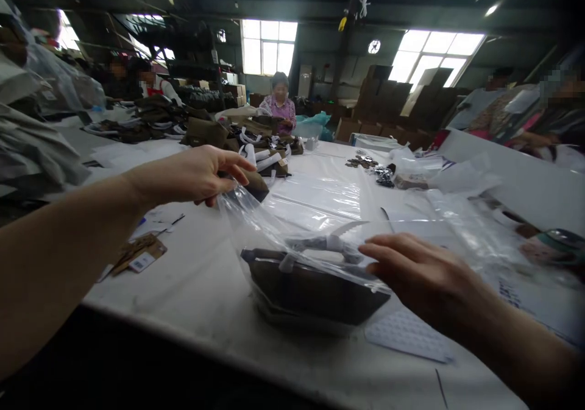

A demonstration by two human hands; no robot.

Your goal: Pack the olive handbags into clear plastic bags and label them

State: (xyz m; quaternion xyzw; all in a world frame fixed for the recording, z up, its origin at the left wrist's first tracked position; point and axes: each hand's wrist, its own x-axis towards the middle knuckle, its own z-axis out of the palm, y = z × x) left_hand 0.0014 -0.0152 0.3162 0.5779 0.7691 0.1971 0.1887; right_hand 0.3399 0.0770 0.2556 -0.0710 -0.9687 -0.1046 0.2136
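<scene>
A dark handbag (311,288) with wrapped handles sits inside a clear plastic bag (247,221) near the table's front edge. My left hand (201,175) pinches the plastic bag's upper left corner and holds it raised. At the opposite side, my right hand (411,270) is at the plastic's right edge, beside the handbag's handle; its fingertips are partly hidden, and I cannot tell whether they grip the film. Behind the bag lies a stack of flat clear plastic bags (315,200).
Brown hang tags (141,254) lie at the left. More dark handbags (205,133) are piled at the back left. A white sheet of stickers (409,335) is by my right forearm. A co-worker (278,105) sits across the white table (183,288).
</scene>
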